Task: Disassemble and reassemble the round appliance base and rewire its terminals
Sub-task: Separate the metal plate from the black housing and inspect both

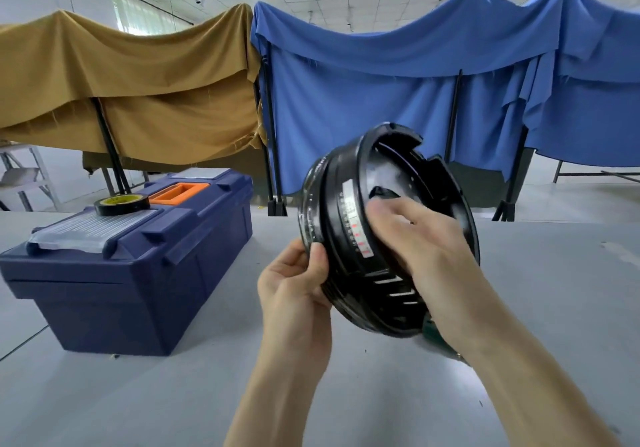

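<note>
Grey worktable (pixel 207 394) under everything, with cloth-draped frames behind it: tan drape (pixel 138 75) toward eleven o'clock, blue drape (pixel 381 82) at twelve. Left hand (pixel 294 283) grips the round appliance base (pixel 334 204) at its seven o'clock edge, thumb over the rim and fingers behind, probably as the steadying hold. The base is clear of the table and tipped on edge, its open underside turned to two o'clock, likely so the inside can be reached. Right hand (pixel 426 238) lies across that face from four o'clock, fingers toward the centre opening. Motion blur there, so I cannot tell whether they hook anything or only press. White label strip (pixel 356 228) with red marks runs down the base's side wall, just left of the right fingertips. Vent slots (pixel 391 280) show at six o'clock. Nothing looks separated yet, so I judge this early in disassembly. Navy toolbox (pixel 138 273) sits shut at nine o'clock, well apart. On its lid are a black tape roll (pixel 122 204) and, beside it, an orange handle recess (pixel 180 193).
</note>
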{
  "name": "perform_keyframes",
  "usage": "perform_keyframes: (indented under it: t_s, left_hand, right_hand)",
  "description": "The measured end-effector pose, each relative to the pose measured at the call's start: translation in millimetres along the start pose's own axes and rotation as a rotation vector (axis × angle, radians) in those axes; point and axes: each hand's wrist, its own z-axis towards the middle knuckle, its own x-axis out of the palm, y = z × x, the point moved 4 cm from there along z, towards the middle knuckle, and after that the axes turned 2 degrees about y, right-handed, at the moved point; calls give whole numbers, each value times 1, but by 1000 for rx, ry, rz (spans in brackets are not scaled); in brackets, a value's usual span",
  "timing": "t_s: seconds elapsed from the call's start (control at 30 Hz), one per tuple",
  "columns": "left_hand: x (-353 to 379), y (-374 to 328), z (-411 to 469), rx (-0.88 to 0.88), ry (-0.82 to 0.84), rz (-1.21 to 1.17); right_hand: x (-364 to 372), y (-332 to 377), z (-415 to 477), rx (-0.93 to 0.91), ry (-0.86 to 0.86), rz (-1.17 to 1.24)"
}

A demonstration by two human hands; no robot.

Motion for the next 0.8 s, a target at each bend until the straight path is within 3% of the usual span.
perform_keyframes:
  t_s: [0.1,0.37,0.8]
  left_hand:
    - [-8,1,3,-42,5,-53]
    - [-13,13,-3,-114,79,-253]
    - [-34,29,5,-177,39,-161]
  right_hand:
    - [4,0,-4,-54,68,-182]
    - [26,2,-11,-192,-65,-529]
    - [35,-12,-10,-112,-85,-348]
